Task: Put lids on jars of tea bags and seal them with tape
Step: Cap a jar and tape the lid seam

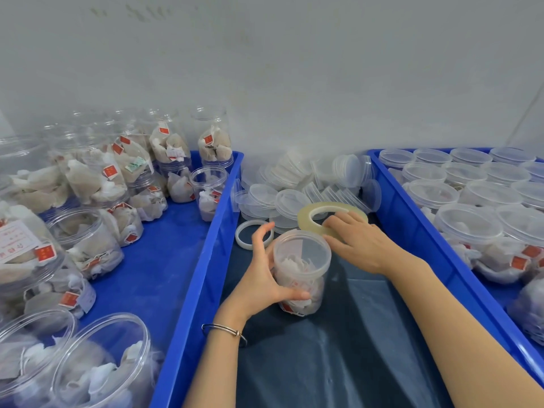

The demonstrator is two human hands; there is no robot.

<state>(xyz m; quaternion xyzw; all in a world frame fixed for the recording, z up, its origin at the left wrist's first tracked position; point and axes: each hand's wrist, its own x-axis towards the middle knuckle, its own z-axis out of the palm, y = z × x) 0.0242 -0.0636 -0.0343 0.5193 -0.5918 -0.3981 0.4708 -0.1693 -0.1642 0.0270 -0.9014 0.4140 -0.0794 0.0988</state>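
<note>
Left hand [265, 278] fingers curled around lidded tea-bag jar [300, 272]; right hand [357, 242] fingers gripping tape roll [331, 219] just beside it

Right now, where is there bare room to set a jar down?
On the dark cloth between the forearms, and the left blue plastic crate's floor beside its open jars. Crowded: the clear lid pile and right blue crate.
</note>
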